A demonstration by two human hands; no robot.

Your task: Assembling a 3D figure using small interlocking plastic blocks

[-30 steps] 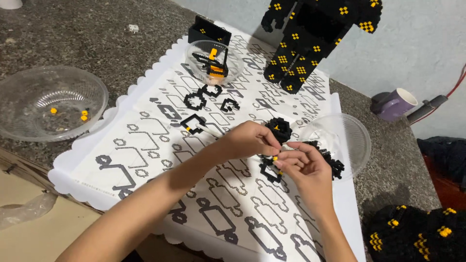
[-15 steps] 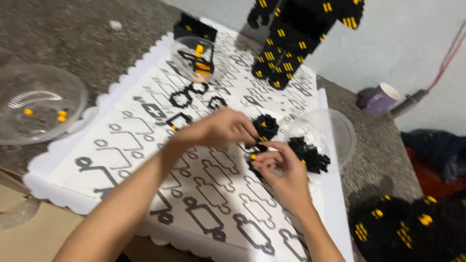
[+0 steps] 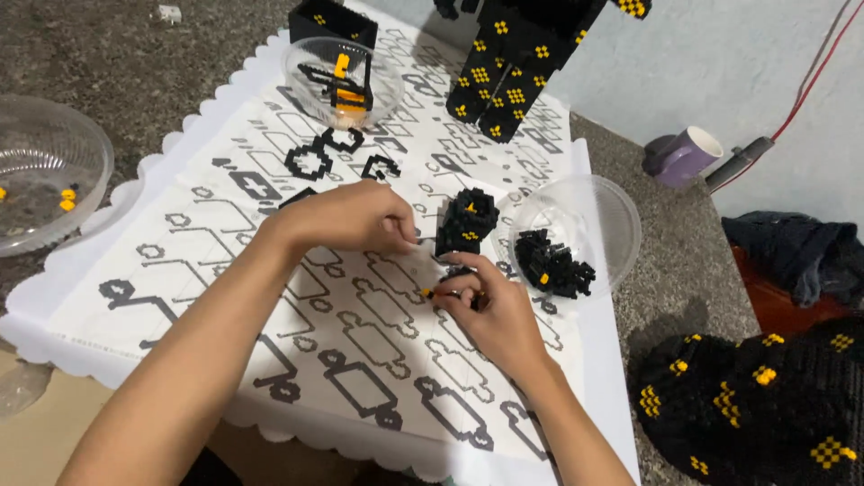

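Bricks, small and black with a yellow one among them, sit pinched in the right hand (image 3: 481, 310), whose fingers are curled shut around the cluster; a yellow tip shows at the fingertips (image 3: 430, 292). The left hand (image 3: 346, 216) rests knuckles-up just beside it, fingers bent and closed on something small; what it grips cannot be made out. Both hands meet over the middle of a white sheet (image 3: 162, 261) with scalloped edges, printed with black outline diagrams, which covers much of the speckled stone counter (image 3: 108, 63).

A black block (image 3: 466, 220) with yellow dots stands upright on the sheet, just beyond the two hands and near the sheet's right edge. A clear bowl (image 3: 612, 211) lies at that right edge, holding a heap of loose black pieces (image 3: 551, 264) with a few yellow. A second clear bowl (image 3: 378, 81) at the sheet's far edge holds black and orange-yellow parts. A third clear bowl (image 3: 49, 144) sits off the sheet at the counter's left edge, with a few yellow bits inside.

A large black model (image 3: 517, 63) with yellow dot squares stands at the far edge. A purple mug (image 3: 679, 157) lies tipped at the counter's right edge, near the wall. Another black-and-yellow build (image 3: 765, 405) occupies the lower right corner.
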